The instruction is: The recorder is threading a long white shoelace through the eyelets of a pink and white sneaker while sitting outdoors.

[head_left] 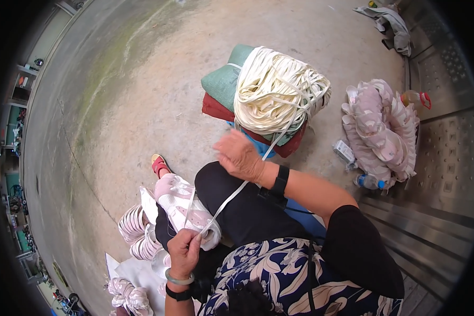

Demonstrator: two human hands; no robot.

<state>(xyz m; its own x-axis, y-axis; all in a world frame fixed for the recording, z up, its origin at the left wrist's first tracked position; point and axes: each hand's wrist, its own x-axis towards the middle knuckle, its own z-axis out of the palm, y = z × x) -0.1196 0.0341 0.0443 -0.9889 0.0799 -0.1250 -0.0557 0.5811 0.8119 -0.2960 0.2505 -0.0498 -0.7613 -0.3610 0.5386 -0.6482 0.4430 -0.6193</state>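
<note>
My left hand [184, 254] is closed in a pinch on a white flat strap [229, 199] at the near end of a rolled bundle of pale pink and white fabric [187, 208]. The bundle lies along my left leg, with the strap across it. From there the strap runs up over my thigh and behind my right wrist to a big coil of cream strapping [271, 89]. Above my right knee, my right hand [240, 156] has its fingers stretched out to the left, slightly blurred. Nothing shows in its grasp.
The coil rests on folded green [221, 81] and dark red sacks. Striped rolled bundles [134, 226] lie at left. Tied pink-white bundles [376, 126], a blue-capped bottle [370, 182] and a red-handled container [415, 99] stand by the metal wall [445, 152] at right.
</note>
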